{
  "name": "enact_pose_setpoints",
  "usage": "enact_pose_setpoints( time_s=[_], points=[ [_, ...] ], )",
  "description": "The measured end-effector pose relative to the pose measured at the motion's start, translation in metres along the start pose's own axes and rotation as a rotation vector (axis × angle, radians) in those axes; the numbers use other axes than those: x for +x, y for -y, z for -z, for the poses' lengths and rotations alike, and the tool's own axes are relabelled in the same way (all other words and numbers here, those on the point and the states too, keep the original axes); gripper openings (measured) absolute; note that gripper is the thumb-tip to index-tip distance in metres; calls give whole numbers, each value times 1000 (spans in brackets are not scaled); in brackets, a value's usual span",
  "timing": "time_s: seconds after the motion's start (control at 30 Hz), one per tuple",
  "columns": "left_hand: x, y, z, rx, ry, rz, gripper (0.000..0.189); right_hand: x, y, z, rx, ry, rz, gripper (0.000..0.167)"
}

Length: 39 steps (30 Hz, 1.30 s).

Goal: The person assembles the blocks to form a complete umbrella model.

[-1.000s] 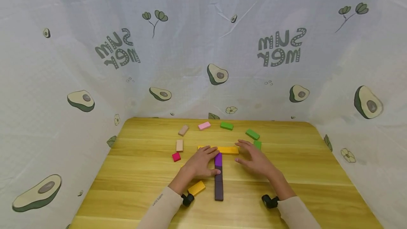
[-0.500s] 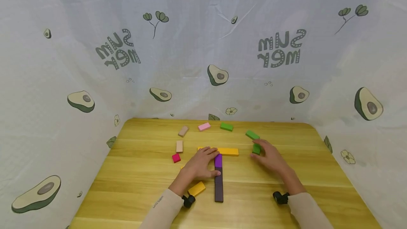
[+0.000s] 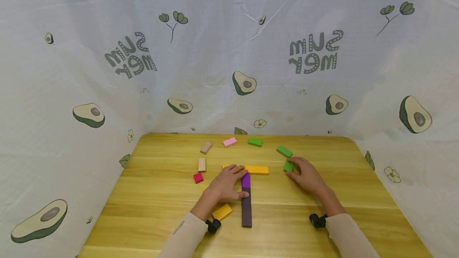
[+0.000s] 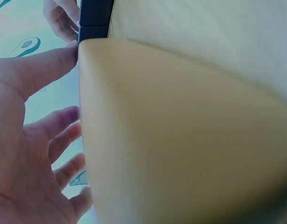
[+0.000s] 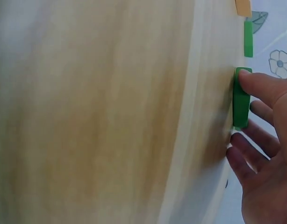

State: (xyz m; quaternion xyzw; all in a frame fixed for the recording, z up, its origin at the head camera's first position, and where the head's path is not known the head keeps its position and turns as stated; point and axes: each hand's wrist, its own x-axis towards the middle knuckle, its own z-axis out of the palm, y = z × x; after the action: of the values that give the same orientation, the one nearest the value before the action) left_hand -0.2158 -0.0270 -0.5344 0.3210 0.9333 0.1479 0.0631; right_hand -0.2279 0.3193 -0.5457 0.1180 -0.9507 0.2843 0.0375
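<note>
- Pinching a green block (image 3: 288, 166), three o'clock from the yellow row (image 3: 258, 170): right hand (image 3: 306, 175), newly arrived; piece apparently chosen.
- Left hand (image 3: 226, 184): unmoved, seven o'clock, fingers spread.

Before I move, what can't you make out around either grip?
Head view: part of the yellow row, hidden by the left grip; the rest of a yellow block, hidden by the left forearm.
Left wrist view: the tan foreground surface, too blurred to identify.
Right wrist view: the orange-looking block, cut off by the top edge.
</note>
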Motion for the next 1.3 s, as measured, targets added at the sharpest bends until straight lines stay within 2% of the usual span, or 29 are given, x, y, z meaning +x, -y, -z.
enact_pose_setpoints(
  time_s=[0.4, 0.83, 1.3],
  points=[
    [-3, -2, 0, 3, 1, 10, 82, 0, 6, -7, 28, -45, 45, 49],
    [-3, -2, 0, 6, 5, 11, 83, 4, 23, -16, 105, -69, 73, 46],
    [-2, -3, 2, 16, 9, 9, 83, 13, 32, -29, 132, 0, 62, 43]
  ],
)
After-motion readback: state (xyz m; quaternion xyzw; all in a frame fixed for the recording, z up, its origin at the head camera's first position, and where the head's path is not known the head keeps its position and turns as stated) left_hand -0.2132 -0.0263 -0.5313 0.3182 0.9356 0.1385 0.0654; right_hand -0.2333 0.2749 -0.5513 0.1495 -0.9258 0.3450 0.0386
